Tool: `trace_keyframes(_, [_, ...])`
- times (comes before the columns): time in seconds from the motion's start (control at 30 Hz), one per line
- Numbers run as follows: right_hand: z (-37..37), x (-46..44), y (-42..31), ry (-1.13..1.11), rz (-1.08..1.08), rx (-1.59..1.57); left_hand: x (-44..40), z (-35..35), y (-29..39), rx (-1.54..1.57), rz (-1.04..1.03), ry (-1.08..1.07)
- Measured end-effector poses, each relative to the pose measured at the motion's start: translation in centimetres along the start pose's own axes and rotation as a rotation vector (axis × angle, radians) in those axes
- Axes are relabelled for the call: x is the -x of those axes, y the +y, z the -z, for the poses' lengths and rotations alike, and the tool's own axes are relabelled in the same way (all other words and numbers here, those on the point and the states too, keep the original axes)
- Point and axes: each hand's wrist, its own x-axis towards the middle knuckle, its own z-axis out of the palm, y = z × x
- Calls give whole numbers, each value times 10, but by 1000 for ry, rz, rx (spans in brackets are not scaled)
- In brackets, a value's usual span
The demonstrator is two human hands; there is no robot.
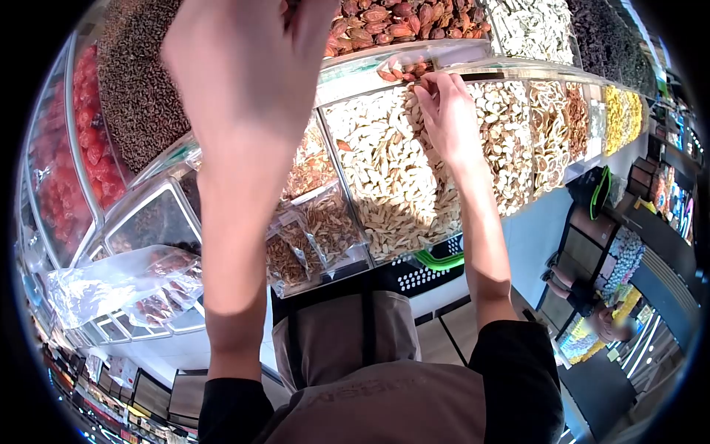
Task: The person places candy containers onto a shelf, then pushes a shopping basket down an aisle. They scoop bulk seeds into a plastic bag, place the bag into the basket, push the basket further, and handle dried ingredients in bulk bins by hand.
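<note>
My right hand (449, 115) reaches over a bin of pale dried slices (388, 163). Its thumb and fingertips are pinched together beside a few reddish dried pods (403, 72) lying on the clear ledge between the bin rows. What sits between those fingertips is too small to make out. Close to the camera, my left hand (240, 66) is raised and blurred, with its fingers partly cut off by the top edge. Behind it lies a bin of similar reddish pods (403, 24). One stray pod (342, 145) rests on the pale slices.
Dark grains (140, 89) and red dried fruit (90, 140) fill bins at left. A clear plastic bag (111, 285) lies lower left. Small packets (307, 240) sit in the front compartment. Yellow pieces (623, 118) are far right. Another person (603, 322) is at right.
</note>
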Motion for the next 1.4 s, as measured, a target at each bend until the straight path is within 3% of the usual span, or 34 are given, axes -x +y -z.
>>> trace_keyframes(0.07, [-1, 1, -4, -26, -12, 26, 0, -8, -11, 39, 165, -36])
trace_keyframes(0.13, [-3, -1, -3, -54, -27, 54, 8, 1, -3, -204, 33, -11])
trace_keyframes(0.17, [-4, -2, 0, -55, -14, 56, 23, -4, -8, -35, -48, 92])
trace_keyframes(0.23, [-4, -2, 2, -85, -4, 73, 57, -9, 5, 92, 49, 64])
trace_keyframes(0.33, [3, 2, -2, -83, -47, 85, 111, -14, 6, 149, 192, -156])
trace_keyframes(0.37, [10, 7, -9, -56, 13, 61, 122, -12, 5, 148, 193, -157])
trace_keyframes(0.43, [33, 19, -32, -9, 77, -107, 137, -7, 2, 63, 274, -518])
trace_keyframes(0.57, [72, -7, -73, 264, 439, -275, 148, -6, -4, 73, 257, -634])
trace_keyframes(0.63, [82, -47, -80, 485, 623, 48, 151, -6, -5, 58, 252, -680])
trace_keyframes(0.67, [86, -59, -84, 530, 607, 78, 152, -6, -6, 41, 246, -728])
trace_keyframes(0.7, [90, -70, -88, 575, 589, 107, 155, -7, -8, 48, 241, -725])
trace_keyframes(0.8, [102, -52, -78, 434, 377, -325, 161, -8, -11, 98, 268, -705])
trace_keyframes(0.87, [93, -22, -73, 236, 208, -225, 161, -7, -13, 119, 249, -702])
trace_keyframes(0.97, [43, 1, -23, 138, 222, 16, 163, -4, -13, 140, 233, -671])
trace_keyframes(1.0, [33, 7, -13, 53, 108, 60, 157, 2, -6, 118, 233, -572])
trace_keyframes(1.07, [16, 10, 9, 80, 154, 135, 135, 5, 1, 98, 231, -476])
trace_keyframes(1.13, [6, 9, 17, 80, 130, 163, 103, 11, 8, 95, 158, -129])
trace_keyframes(1.2, [0, 4, 17, 97, 116, 190, 63, 2, -6, 65, 41, -23])
trace_keyframes(1.3, [-6, -2, 6, 113, 187, 251, 7, 25, 22, -76, 213, -130])
trace_keyframes(1.37, [-7, -6, 1, 110, 165, 255, -1, 18, 33, 55, 328, -121])
trace_keyframes(1.4, [-8, -8, 1, 102, 141, 261, 13, 4, 28, -80, 114, -44])
